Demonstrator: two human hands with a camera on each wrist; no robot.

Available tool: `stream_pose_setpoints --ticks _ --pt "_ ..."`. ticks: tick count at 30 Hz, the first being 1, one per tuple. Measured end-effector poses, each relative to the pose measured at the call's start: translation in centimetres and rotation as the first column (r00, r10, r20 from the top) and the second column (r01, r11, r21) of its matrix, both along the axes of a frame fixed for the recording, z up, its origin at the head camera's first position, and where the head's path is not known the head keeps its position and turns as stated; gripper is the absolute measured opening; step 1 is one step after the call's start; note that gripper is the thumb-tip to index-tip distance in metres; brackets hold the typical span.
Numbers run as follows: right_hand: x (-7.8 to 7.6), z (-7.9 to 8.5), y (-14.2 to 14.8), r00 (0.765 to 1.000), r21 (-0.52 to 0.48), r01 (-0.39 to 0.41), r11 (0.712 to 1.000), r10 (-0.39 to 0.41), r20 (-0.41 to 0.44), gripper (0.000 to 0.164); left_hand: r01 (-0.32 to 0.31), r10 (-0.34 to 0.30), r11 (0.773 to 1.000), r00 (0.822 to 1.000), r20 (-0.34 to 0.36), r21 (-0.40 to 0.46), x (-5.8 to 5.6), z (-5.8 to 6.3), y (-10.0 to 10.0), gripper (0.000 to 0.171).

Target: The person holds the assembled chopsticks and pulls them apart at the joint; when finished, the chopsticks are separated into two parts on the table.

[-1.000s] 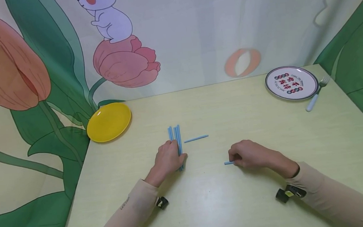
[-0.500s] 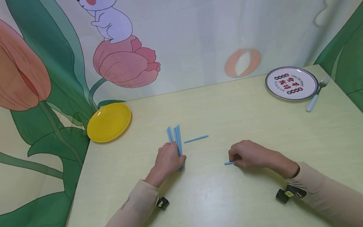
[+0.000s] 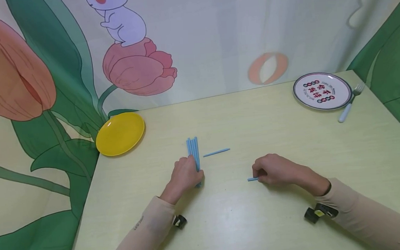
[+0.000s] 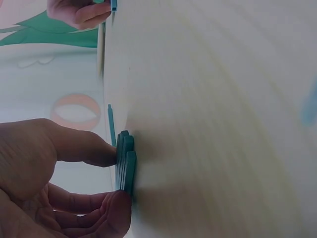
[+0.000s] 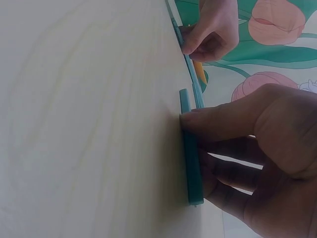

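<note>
- Left hand [image 3: 186,174]: thumb and fingers pinched blue stick bundle [image 3: 193,148] on tabletop [image 3: 228,223].
- Right hand [image 3: 273,169]: thumb and fingers pinched single blue stick [image 3: 252,179], tabletop level.
- Loose blue stick [image 3: 216,152] lay beside bundle.

Head view: from above, facing forward and down across table [image 3: 234,223]. Wrist views: close, low, grazing its surface, scene turned sideways. Both wrist views share left hand [image 3: 186,173] and right hand [image 3: 276,170].
</note>
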State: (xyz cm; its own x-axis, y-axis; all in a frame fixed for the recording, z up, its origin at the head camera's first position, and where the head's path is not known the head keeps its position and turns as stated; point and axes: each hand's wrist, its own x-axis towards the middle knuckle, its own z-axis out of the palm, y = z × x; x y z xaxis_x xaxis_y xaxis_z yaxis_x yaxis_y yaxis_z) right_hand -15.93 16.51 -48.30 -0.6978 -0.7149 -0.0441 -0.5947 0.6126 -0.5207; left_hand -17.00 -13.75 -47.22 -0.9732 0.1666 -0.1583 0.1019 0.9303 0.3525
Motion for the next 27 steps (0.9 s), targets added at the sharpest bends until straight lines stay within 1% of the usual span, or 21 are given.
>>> stream_pose_setpoints --ticks 4,11,15,20,27 --pt "0.08 0.0 -0.01 1.0 -0.006 -0.002 1.0 0.002 0.002 0.015 0.005 -0.005 1.0 1.0 -0.009 -0.009 0.11 0.04 0.01 0.017" --pt "0.28 -0.09 0.06 1.0 -0.017 -0.011 1.0 0.011 0.001 0.018 -0.018 0.019 0.999 0.999 0.038 -0.04 0.19 0.38 0.09 0.025" --pt "0.34 -0.28 0.1 1.0 -0.013 -0.013 1.0 0.013 -0.001 0.018 -0.026 0.028 0.998 0.999 0.03 -0.048 0.1 0.28 -0.01 0.023" --pt "0.33 -0.21 0.02 1.0 0.0 -0.003 1.0 0.003 0.002 0.015 -0.007 0.007 0.998 1.0 0.005 -0.059 -0.14 0.28 -0.18 0.023" --pt "0.14 0.09 0.08 1.0 0.0 -0.005 1.0 0.005 -0.01 0.016 0.018 -0.017 0.998 1.0 0.009 -0.06 -0.46 0.52 -0.27 0.031"
